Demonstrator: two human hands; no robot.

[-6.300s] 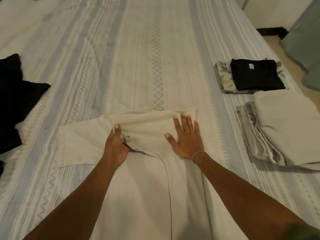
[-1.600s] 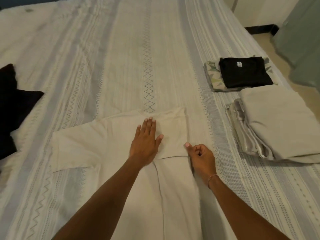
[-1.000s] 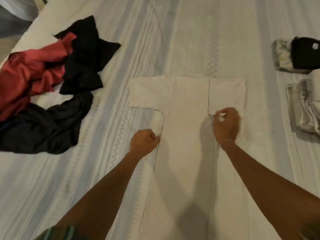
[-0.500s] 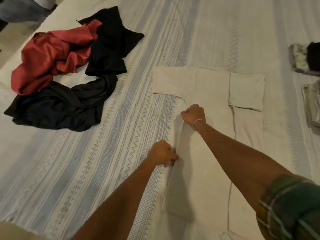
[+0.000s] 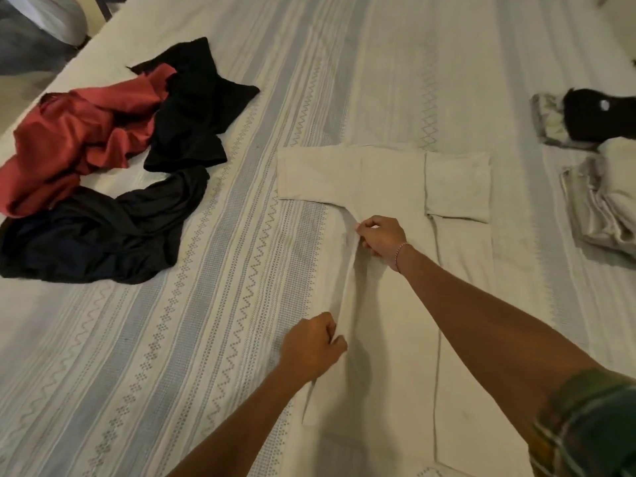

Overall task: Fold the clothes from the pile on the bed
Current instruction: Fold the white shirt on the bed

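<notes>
The garment (image 5: 389,304) in the middle is plain cream. The bedspread (image 5: 206,304) is off-white with grey-blue bands of zigzags and diamonds. Far left, the pile holds a red cloth (image 5: 75,139) and black clothes (image 5: 103,232). Far right, a black folded piece (image 5: 599,118) tops a pale patterned one (image 5: 547,122).

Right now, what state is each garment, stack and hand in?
Cream shirt: spread flat on the bed, one sleeve folded in, the other still out, side edge lifted.
Left hand: pinches the shirt's side edge.
Right hand: pinches the same edge near the armpit.
Red garment: crumpled, unfolded.
Black garments: crumpled, unfolded.
Black top: folded, on a folded patterned piece.
Beige stack: folded.
</notes>
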